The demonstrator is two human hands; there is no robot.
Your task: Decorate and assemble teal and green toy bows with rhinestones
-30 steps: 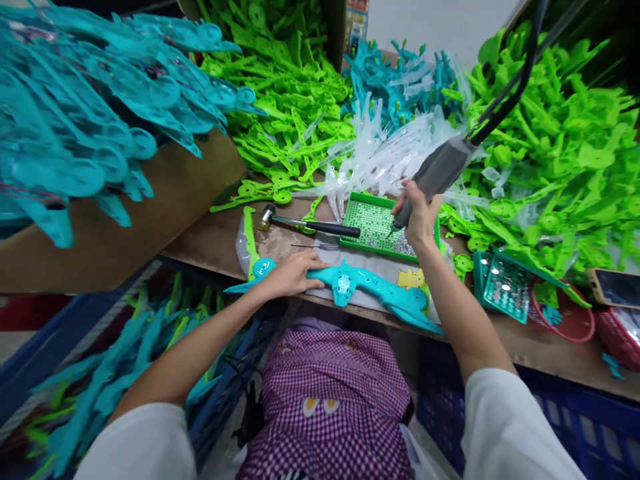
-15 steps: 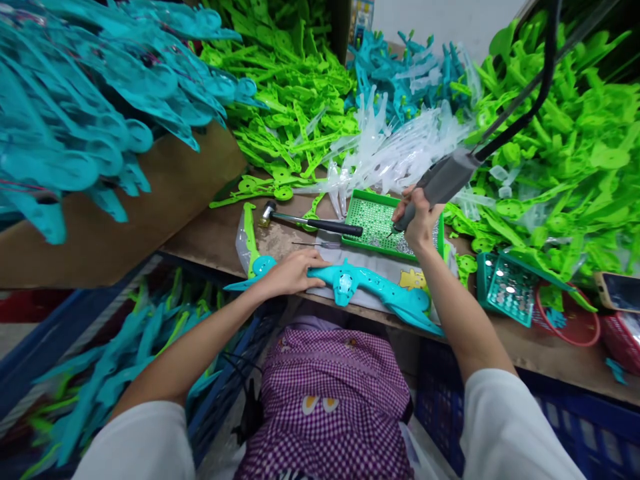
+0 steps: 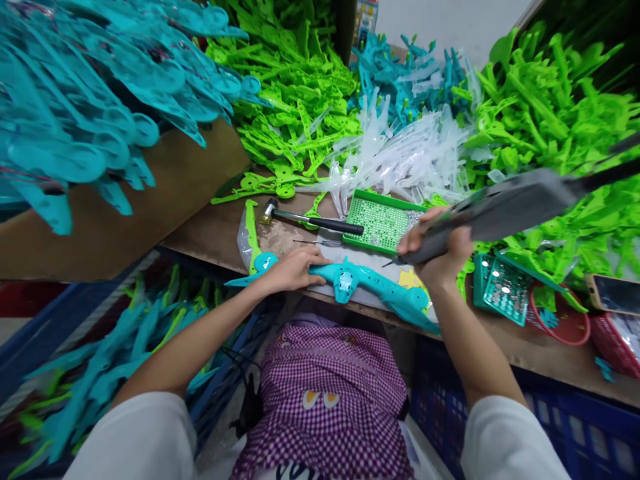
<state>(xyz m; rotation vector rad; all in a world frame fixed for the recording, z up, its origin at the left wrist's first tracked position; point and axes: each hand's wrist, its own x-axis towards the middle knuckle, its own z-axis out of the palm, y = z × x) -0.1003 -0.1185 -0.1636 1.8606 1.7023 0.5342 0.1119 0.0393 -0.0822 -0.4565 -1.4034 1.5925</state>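
Observation:
My left hand (image 3: 299, 268) is closed round the left part of a long turquoise plastic toy part (image 3: 385, 293), which lies along the front edge of the table. In my right hand (image 3: 443, 257) is a grey electric screwdriver (image 3: 505, 210), tilted with its thin bit pointing left, above the cloth and short of the toy part. Behind the toy part sits a green perforated tray (image 3: 377, 223) with small metal screws at its right end. A hammer (image 3: 315, 220) rests with its black handle against the tray, and a thin pick-like tool (image 3: 317, 242) lies below it.
Heaps of lime-green parts (image 3: 295, 100) and translucent white parts (image 3: 400, 157) cover the back. A cardboard box (image 3: 200, 180) of turquoise parts stands left. To the right are a teal tray (image 3: 503, 287), a red basket (image 3: 560, 327) and a phone (image 3: 615, 293). A blue crate (image 3: 550, 420) sits below.
My right hand has swung the screwdriver from over the green tray toward me and down to the right, and the tool now lies flatter. My left hand stays on the turquoise part.

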